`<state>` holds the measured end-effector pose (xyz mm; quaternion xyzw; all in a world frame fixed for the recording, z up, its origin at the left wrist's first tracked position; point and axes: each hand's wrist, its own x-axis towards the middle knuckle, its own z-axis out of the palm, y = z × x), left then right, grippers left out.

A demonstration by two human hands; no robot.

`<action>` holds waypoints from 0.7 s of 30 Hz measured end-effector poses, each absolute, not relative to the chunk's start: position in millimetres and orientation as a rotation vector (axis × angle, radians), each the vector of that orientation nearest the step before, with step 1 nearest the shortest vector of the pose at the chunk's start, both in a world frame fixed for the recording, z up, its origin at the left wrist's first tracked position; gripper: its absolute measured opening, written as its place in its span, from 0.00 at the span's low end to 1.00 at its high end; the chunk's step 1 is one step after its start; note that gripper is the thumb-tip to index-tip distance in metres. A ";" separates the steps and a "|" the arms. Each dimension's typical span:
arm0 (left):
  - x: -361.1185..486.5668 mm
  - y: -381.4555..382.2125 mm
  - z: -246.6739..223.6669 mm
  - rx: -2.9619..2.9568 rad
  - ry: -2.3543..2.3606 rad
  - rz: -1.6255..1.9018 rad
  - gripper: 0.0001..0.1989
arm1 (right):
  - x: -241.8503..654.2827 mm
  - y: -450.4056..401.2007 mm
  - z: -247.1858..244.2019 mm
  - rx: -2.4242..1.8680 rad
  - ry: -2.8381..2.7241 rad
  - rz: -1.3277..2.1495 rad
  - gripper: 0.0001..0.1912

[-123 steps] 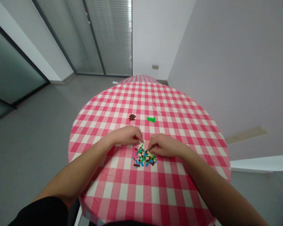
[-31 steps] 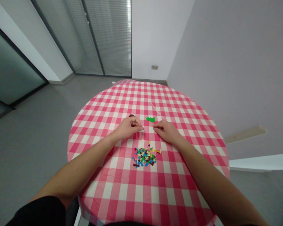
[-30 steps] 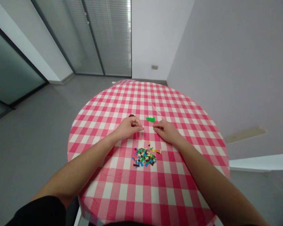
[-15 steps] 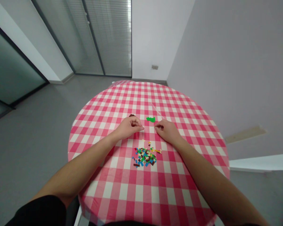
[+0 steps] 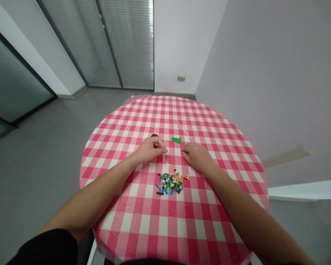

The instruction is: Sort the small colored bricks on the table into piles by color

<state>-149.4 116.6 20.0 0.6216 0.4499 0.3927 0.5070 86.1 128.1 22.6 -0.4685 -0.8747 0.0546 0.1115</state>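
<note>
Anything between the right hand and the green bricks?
Nothing visible. Only the checked tablecloth lies between the right hand and the green plastic bricks.

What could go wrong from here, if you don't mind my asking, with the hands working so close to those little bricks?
The left hand lies right by the dark brown bricks and could nudge them out of their small group. The right hand is close to the loose yellow bricks beside the main pile, so a careless sweep might scatter them. Stray pieces could also be hard to spot on the red-and-white checked tablecloth.
</note>
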 end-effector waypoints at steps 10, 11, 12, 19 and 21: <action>-150.3 116.4 23.2 1.529 1.096 0.937 0.10 | 99.8 134.0 22.0 -1.315 -2.546 0.267 0.09; -150.6 116.6 22.8 1.531 1.096 0.938 0.10 | 100.9 135.1 21.1 -1.245 -2.580 0.280 0.10; -150.9 116.8 22.3 1.534 1.095 0.940 0.10 | 101.7 136.0 20.2 -1.177 -2.614 0.288 0.11; -152.0 117.9 19.5 1.559 1.082 0.947 0.10 | 99.0 137.8 16.9 -1.071 -2.664 0.245 0.13; -152.1 117.9 19.4 1.560 1.080 0.947 0.10 | 97.5 137.8 16.1 -1.083 -2.659 0.232 0.14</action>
